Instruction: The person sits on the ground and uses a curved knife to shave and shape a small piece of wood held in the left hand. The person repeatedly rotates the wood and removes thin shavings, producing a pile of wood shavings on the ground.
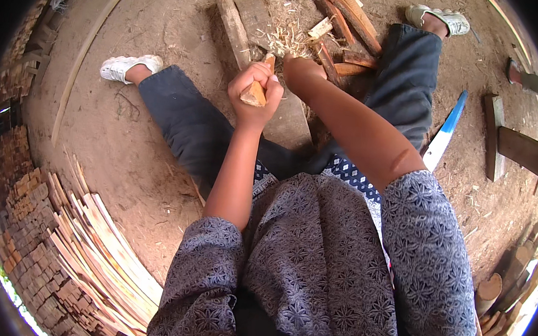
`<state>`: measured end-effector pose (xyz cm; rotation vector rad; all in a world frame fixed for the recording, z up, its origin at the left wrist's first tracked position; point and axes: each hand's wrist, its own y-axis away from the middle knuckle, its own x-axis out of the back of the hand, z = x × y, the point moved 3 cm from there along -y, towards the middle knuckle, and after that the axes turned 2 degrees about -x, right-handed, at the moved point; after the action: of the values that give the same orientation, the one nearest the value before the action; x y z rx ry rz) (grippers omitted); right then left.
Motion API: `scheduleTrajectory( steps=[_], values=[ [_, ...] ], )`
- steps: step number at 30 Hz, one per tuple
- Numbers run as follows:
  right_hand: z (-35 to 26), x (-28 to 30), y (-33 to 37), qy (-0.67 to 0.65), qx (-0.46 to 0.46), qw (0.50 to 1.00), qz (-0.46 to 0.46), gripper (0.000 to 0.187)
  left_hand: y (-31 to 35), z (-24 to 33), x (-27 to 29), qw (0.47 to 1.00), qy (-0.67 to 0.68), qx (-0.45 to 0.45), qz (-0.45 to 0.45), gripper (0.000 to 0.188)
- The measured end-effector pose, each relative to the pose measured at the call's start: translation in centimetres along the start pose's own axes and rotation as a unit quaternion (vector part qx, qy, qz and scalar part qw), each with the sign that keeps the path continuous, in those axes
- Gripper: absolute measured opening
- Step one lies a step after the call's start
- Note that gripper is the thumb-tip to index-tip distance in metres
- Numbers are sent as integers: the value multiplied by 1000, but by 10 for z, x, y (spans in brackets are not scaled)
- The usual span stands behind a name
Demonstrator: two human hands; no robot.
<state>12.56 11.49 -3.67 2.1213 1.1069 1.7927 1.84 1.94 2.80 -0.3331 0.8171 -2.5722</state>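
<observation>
My left hand (241,95) is wrapped round a short wooden stick (254,96). The stick's pale cut end points toward me, and its far end comes out beyond the fingers. Close beside it on the right, my right hand (302,75) is closed with its back to me; what it grips is hidden. Both hands are over a wooden board (288,123) lying between my legs. Curled wood shavings (290,38) are heaped just past the hands. A thick wooden bar (231,27) lies along the board's left side.
Several reddish-brown wood pieces (353,19) lie beyond my right hand. A handsaw blade (446,132), blue toward its tip, rests beside my right leg. Long wooden strips (99,237) and stacked blocks (34,248) fill the lower left. At right are a wooden frame (523,150) and logs (490,288).
</observation>
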Motion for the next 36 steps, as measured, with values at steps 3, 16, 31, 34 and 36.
scheduleTrajectory(
  steps=[3, 16, 31, 34, 36],
  values=[
    [16, -2, -23, 8, 18, 999, -35, 38, 4, -8, 3, 1000, 13, 16, -8, 23],
    [13, 32, 20, 86, 38, 993, -65, 33, -1, 3, 3, 999, 25, -3, -41, 27],
    [25, 24, -3, 110, 95, 986, -83, 28, -6, -1, 11, 995, 75, 20, -64, 28],
    [1, 56, 25, 109, 58, 985, -117, 30, -6, 0, 13, 995, 77, 28, -63, 27],
    [3, 47, 24, 110, 52, 986, -113, 32, -7, 0, 13, 994, 85, 29, -56, 27]
  ],
)
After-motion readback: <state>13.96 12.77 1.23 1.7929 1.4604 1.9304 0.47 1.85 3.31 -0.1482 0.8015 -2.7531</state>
